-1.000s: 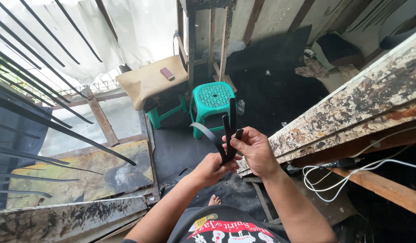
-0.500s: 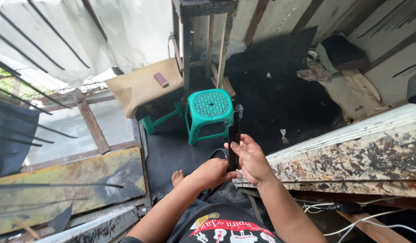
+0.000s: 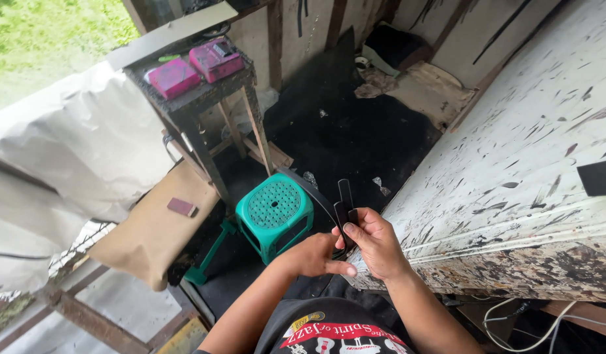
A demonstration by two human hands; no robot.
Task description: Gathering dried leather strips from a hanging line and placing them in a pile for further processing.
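My right hand [image 3: 375, 241] grips several short black strips [image 3: 344, 203] that stick up between thumb and fingers. A longer curved black strip [image 3: 306, 185] arcs away from them to the upper left. My left hand [image 3: 313, 254] is closed beside the right one, its fingers touching the lower ends of the strips. Both hands are in front of my chest, just left of the edge of a white, paint-flecked worktable [image 3: 513, 196].
A green plastic stool [image 3: 275, 215] stands just beyond my hands. A dark wooden stand [image 3: 204, 105] carries two pink boxes [image 3: 197, 67]. A tan board with a small brown block [image 3: 182, 207] lies at the left. White cables [image 3: 545, 321] hang under the worktable.
The view has swung upward and to the right, so the worktable top and the stand now fill the frame. My hands stay together on the black strips.
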